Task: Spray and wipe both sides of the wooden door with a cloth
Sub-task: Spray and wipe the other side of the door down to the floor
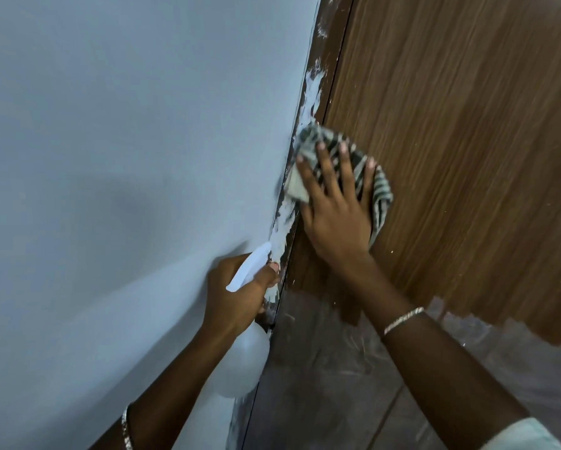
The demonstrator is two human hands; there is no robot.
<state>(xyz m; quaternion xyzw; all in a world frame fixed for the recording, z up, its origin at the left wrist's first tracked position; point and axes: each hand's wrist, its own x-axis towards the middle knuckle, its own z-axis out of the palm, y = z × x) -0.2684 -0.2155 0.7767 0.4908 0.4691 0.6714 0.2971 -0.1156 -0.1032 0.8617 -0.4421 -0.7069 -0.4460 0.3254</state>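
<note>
The wooden door fills the right half of the view, brown with a fine grain. My right hand lies flat with spread fingers on a green-and-white striped cloth, pressing it against the door near its left edge. My left hand grips the neck of a white spray bottle; the nozzle points up along the frame and the round body hangs below my wrist.
A dark door frame smeared with white paint runs between the door and a pale blue-grey wall on the left. The door's lower part is covered with a dull, streaky film.
</note>
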